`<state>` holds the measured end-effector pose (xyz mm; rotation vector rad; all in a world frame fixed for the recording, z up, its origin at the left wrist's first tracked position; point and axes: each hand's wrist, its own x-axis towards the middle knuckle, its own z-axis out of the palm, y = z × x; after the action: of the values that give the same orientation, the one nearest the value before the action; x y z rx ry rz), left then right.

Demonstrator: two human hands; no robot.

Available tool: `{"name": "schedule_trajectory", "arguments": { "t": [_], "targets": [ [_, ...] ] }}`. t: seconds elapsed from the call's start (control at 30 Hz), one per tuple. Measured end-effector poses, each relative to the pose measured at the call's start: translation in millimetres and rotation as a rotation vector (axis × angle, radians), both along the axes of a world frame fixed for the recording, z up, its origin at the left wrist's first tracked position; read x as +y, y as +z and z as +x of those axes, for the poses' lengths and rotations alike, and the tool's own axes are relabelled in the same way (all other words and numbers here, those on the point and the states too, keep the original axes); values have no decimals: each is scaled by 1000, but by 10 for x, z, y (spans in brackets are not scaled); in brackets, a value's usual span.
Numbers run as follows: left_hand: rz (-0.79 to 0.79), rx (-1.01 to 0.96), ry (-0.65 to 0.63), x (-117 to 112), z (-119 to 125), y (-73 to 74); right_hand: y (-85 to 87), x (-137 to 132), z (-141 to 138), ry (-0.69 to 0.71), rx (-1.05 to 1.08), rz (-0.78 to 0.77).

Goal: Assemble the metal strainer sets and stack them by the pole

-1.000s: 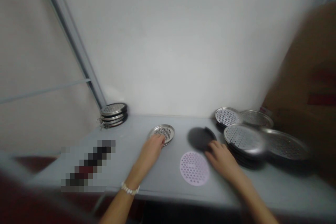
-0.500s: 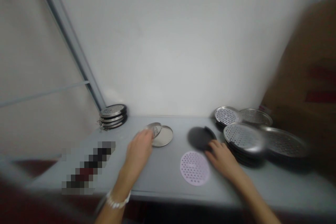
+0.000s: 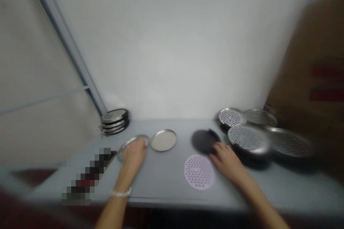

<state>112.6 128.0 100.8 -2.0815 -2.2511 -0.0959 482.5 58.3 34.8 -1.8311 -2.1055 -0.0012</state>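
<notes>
My left hand (image 3: 135, 153) is on a round disc with a metal rim (image 3: 124, 147), its fingers closed at the disc's right side. The hand hides much of the disc, which appears to lie flat on the table. Just right of it lies a shallow round metal lid or ring (image 3: 163, 140), its inside plain and pale. My right hand (image 3: 224, 158) has its fingers curled on the right edge of a black round disc (image 3: 202, 141) with a raised rim. Nearer me is a thin lilac disc (image 3: 199, 172) full of holes.
At the back left stands a stack of round metal-rimmed graters (image 3: 114, 116). Several more perforated round pieces (image 3: 248, 139) are piled at the right, beside a brown cardboard box (image 3: 309, 89). A blurred-out dark item (image 3: 88, 177) lies at the table's left. Behind is a white wall (image 3: 172, 50).
My left hand has moved left with the metal-rimmed disc, off the shallow metal lid, and lowered it to the table. My right hand has stayed at the black disc.
</notes>
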Motion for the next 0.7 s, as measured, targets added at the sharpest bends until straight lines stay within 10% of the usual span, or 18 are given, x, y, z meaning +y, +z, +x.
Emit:
{"name": "schedule_trajectory", "arguments": {
  "t": [0.7],
  "targets": [
    [-61, -254, -499, -92, 544, -278, 9, 13, -25, -22, -35, 3]
  ]
}}
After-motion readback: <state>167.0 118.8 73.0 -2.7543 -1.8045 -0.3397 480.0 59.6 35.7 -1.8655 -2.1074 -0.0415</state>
